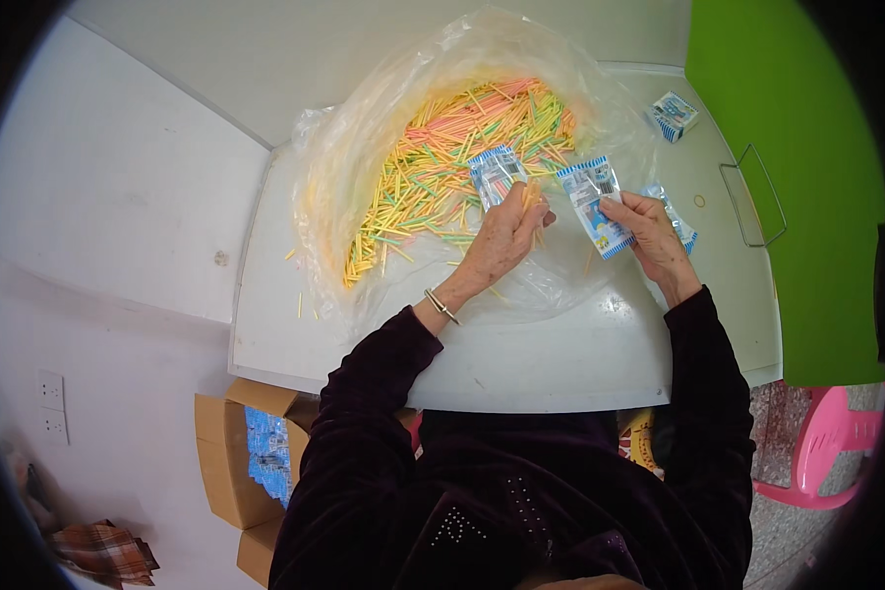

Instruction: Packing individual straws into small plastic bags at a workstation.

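My left hand [504, 239] is closed around a small bunch of thin coloured sticks, and it also pinches a small clear packet with blue print [496, 173] at its fingertips. My right hand [649, 234] holds a second clear-and-blue packet [594, 203] by its lower edge, just right of the left hand. Both hands hover over a large clear plastic bag [364, 147] spread on the white table [580, 354]. A big heap of yellow, green, pink and orange sticks [452, 157] lies in the bag, just beyond my left hand.
A small blue-and-white box [675, 115] sits at the table's far right, near a wire handle [754, 197] and a green wall panel [796, 147]. Below the table's left corner stands an open cardboard box [228, 452] with blue packets. A pink plastic chair [831, 442] is at lower right.
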Motion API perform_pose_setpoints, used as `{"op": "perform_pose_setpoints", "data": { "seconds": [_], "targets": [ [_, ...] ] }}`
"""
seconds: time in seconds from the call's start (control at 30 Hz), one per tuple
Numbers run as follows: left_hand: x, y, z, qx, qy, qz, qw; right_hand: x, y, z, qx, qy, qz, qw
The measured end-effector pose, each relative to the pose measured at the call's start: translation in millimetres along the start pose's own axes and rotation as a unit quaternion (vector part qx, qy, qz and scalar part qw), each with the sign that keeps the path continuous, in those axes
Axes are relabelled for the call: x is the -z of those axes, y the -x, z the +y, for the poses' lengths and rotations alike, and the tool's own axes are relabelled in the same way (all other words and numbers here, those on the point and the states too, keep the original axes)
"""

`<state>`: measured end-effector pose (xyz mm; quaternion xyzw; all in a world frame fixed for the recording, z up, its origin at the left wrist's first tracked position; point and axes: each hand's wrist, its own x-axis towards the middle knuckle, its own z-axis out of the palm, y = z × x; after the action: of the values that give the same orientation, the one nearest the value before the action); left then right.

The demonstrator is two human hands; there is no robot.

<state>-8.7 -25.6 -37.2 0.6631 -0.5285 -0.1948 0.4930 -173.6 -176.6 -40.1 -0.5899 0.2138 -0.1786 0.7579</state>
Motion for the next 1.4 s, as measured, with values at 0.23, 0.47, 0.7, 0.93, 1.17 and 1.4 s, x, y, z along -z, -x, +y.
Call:
{"op": "perform_pose_setpoints", "data": {
  "seconds": [0.23,0.47,0.7,0.93,1.17,1.4],
  "targets": [
    [6.7,-8.3,1.4,-0.005,0.103,0.027,0.994,-1.0,4.1,6.2,-0.005,-0.013,-0.005,1.0],
    [20.1,-25.4,37.1,0.111,0.361,0.03,0.926,-0.8,5.4,15.2,-0.023,0.009,-0.045,0.999],
    [32.8,-32.9,50.9,0.092,0.291,-0.024,0.952,-5.1,13.9,6.9,-0.053,0.026,-0.097,0.994],
    [16.3,-27.4,45.5,0.082,0.245,-0.081,0.963,-4.4,12.4,9.8,-0.072,0.033,-0.142,0.987],
    [24.9,-28.3,54.7,0.118,0.265,-0.055,0.955,-0.5,14.6,8.8,-0.089,0.057,-0.172,0.979],
    [6.4,-16.8,47.3,0.095,0.296,-0.043,0.949,-3.8,15.2,11.0,-0.092,0.023,-0.176,0.98]
  ]
}}
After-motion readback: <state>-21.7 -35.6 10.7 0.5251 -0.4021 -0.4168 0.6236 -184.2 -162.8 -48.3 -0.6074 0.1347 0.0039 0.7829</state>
